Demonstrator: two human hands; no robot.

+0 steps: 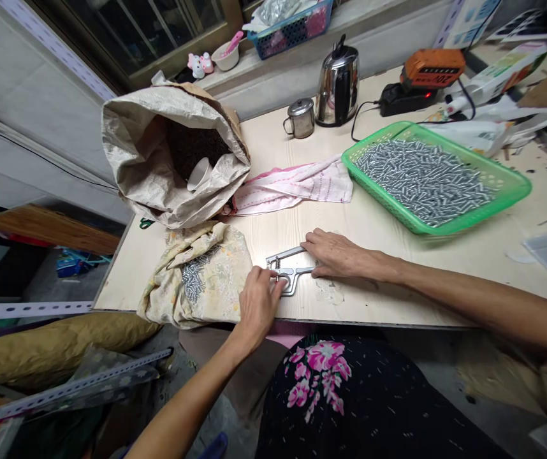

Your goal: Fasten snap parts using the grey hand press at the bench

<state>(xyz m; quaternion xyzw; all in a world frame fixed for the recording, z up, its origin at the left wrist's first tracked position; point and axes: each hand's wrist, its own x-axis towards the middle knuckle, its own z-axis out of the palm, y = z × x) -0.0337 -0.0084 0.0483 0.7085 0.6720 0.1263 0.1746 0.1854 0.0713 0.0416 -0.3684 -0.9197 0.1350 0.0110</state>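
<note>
A silver plier-like hand tool with a coil spring [294,271] lies on the table near its front edge. My right hand [335,256] is closed around its two handles, which stand apart. At the tool's head, the fingers of my left hand [257,301] are pinched together; what they hold is too small to make out. Just left of that hand, small silver metal pins [194,278] lie in a pile on a crumpled yellow floral cloth [226,258]. More such pins [421,178] fill a green plastic basket [474,223] at the right.
A large open woven sack [134,166] with dark contents and a white cup [199,174] stands at the back left. Behind the tool lies a pink and white towel [297,187]. A metal mug [301,118], a kettle [338,83] and an orange battery [433,67] stand along the back.
</note>
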